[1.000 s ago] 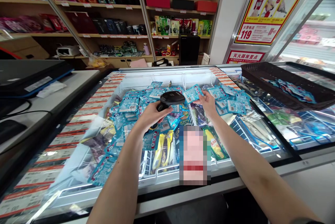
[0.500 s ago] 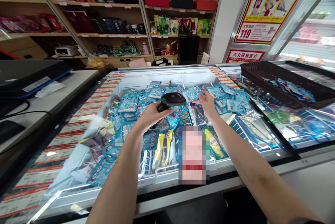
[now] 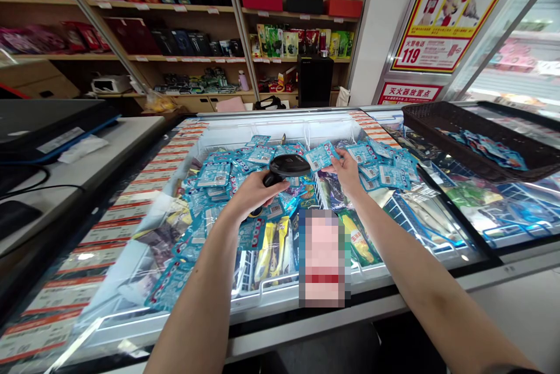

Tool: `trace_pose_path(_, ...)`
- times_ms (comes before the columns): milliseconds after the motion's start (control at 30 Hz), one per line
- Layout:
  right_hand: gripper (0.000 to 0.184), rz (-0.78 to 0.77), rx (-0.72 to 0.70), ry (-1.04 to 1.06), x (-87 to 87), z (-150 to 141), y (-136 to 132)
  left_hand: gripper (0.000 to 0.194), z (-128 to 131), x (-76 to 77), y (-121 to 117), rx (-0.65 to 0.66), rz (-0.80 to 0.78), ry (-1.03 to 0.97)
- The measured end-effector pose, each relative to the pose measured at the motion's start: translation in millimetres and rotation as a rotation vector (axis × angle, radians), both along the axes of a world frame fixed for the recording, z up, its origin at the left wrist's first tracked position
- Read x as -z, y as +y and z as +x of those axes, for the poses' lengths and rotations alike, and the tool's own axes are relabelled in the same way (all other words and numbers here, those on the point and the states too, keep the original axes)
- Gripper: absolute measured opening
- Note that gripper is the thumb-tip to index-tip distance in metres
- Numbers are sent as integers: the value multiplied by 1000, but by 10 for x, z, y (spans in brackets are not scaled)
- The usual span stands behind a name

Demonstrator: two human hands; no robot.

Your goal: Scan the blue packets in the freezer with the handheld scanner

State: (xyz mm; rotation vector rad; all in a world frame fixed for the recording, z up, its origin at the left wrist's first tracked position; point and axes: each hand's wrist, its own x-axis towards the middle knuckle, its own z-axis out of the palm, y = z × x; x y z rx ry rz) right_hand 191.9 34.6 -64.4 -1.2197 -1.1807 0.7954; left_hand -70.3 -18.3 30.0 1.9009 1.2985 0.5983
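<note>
My left hand (image 3: 250,193) is closed round the handle of a black barcode scanner (image 3: 289,165), whose head points to the right. Between the thumb and fingers of my right hand (image 3: 345,172) is a flat blue packet (image 3: 321,156), held just beyond the scanner's head. Below both hands, many similar blue packets (image 3: 214,174) lie heaped in an open freezer chest (image 3: 245,123). A second group of blue packets (image 3: 389,167) lies to the right of my right hand. Yellow wrapped packs (image 3: 272,248) lie in a white wire basket near the front.
A dark woven basket (image 3: 481,167) with blue packets stands on the freezer's right side. Price labels (image 3: 131,210) line the left glass. A pixelated patch covers part of the front rim. Beyond are stocked shelves (image 3: 179,9) and a counter (image 3: 140,129) at left.
</note>
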Motion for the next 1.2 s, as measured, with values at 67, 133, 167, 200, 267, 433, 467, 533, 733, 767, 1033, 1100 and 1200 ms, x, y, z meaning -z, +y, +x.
trace_pose_path(67,54,18,15,2,-13,-4,-21,39,-2,12,6,-28,11,-15)
trace_pose_path(133,54,54,22,19,-28,-4,-38,39,-9,30,17,-63,27,-42)
trace_pose_path(167,52,76,31,20,-36,0,-45,40,-16,41,24,-79,37,-58)
trace_pose_path(200,49,94,47,6,-44,8,-49,40,-23,51,32,-95,46,-75)
trace_pose_path(267,44,106,100,-88,-58,36,-54,40,-41,68,50,-130,60,-112)
trace_pose_path(433,39,61,305,-472,-74,137,-49,39,-96,93,107,-239,128,-142)
trace_pose_path(467,40,49,337,-544,-75,147,-47,39,-106,98,117,-257,149,-138)
trace_pose_path(533,41,18,377,-681,-80,147,-49,40,-120,108,132,-286,181,-129)
trace_pose_path(733,44,-94,433,-951,-146,22,-126,41,-156,86,129,-332,216,-85)
trace_pose_path(767,44,-115,428,-978,-161,1,-141,41,-171,74,125,-338,223,-73)
trace_pose_path(1033,40,-232,364,-1062,-172,-24,-140,40,-331,-42,55,-367,283,31)
trace_pose_path(1100,42,-228,396,-1047,-156,-24,-131,39,-342,-63,31,-374,280,32)
trace_pose_path(1200,44,-151,399,-1008,-152,-42,-150,38,-328,-67,14,-362,264,27)
